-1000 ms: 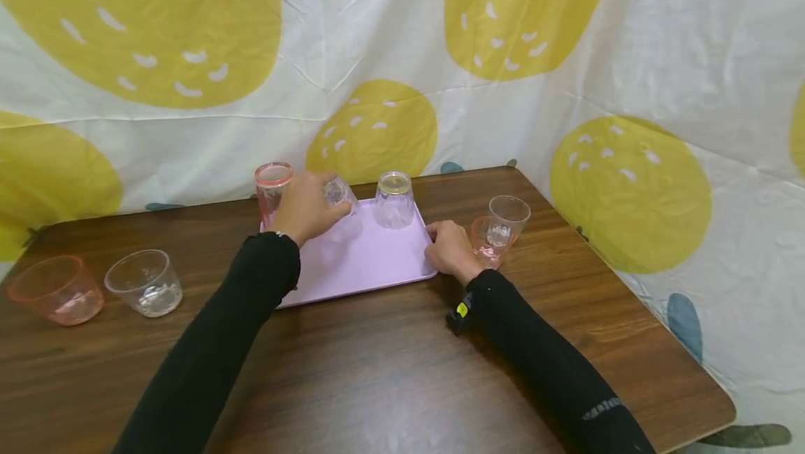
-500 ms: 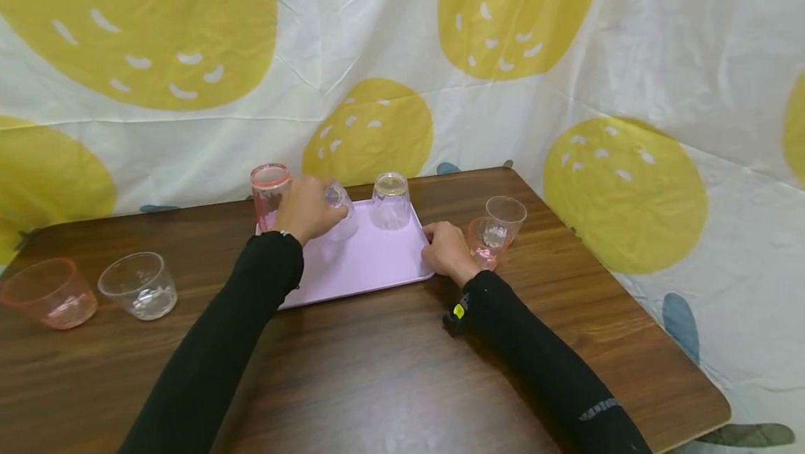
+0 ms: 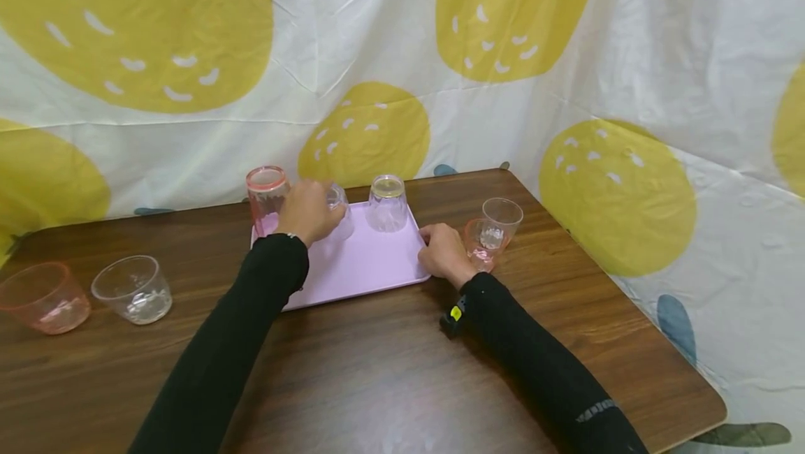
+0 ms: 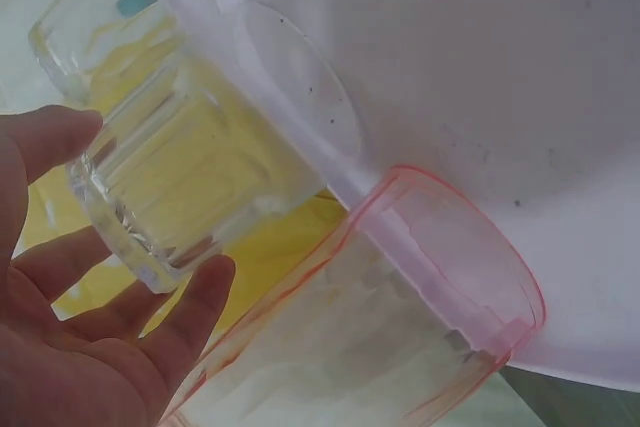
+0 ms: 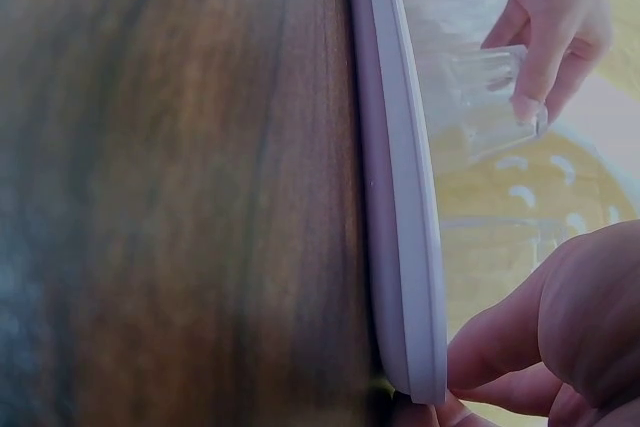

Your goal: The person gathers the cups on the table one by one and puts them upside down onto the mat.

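Perhaps a topple is the likeliest trouble: the left hand [image 3: 308, 213], thumb and fingers curved around the base of an upturned clear glass [image 4: 185, 167] on the tray [image 3: 352, 272], could bump the pink glass [image 3: 265, 195] beside it if it swings left. The right hand [image 3: 445, 251] pinches the tray's edge (a sharp tug there might tip the glasses).

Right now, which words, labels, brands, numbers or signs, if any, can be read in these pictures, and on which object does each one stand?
None can be read.
Black fabric right sleeve: grey marking, too small and blurred to read.
Black wrist device: yellow patch, nothing legible.
Pale purple rectangular tray: no text visible.
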